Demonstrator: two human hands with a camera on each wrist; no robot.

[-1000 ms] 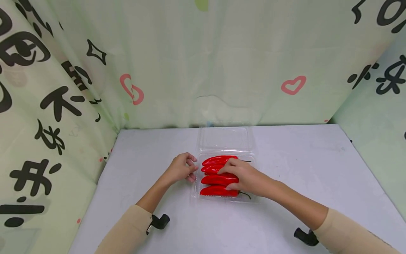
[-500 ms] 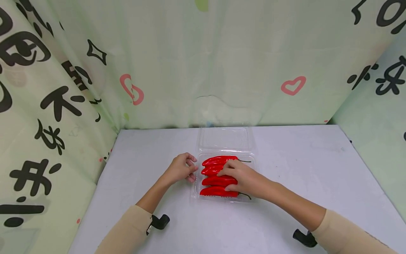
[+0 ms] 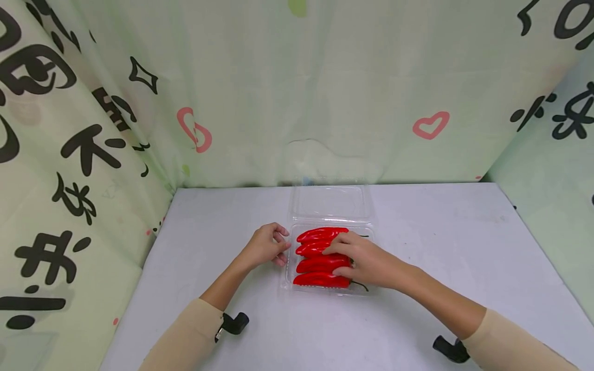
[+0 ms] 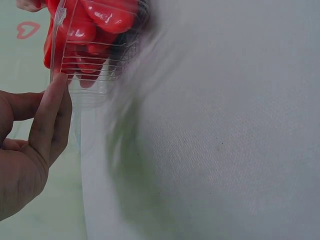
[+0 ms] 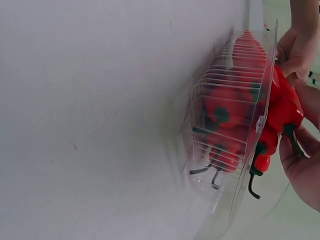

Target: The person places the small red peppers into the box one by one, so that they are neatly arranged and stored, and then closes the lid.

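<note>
Several glossy red peppers (image 3: pixel 321 280) lie side by side, heaped in layers, in a clear plastic box (image 3: pixel 286 275). My right hand (image 3: pixel 368 260) reaches over the box from the right. Its thumb and fingers hold a red pepper (image 3: pixel 320 265), second from the front in the top row. In the right wrist view the dark green stem of this pepper (image 5: pixel 285 114) shows between the fingers. My left hand (image 3: pixel 265 247) is at the box's left side, fingers loosely bent. In the left wrist view a fingertip meets the ribbed clear box (image 4: pixel 92 95) at its rim.
The box's clear lid (image 3: pixel 330 202) is folded back flat toward the rear. A white table (image 3: pixel 431 288) bears the box. Pale green curtains (image 3: pixel 362 93) with black characters and pink hearts hang behind and at both sides. Black wrist cameras (image 3: pixel 235 323) sit on the sleeves.
My right hand shifts very slightly, first left and then back right, staying on the same pepper. The left hand and the box stay in place.
</note>
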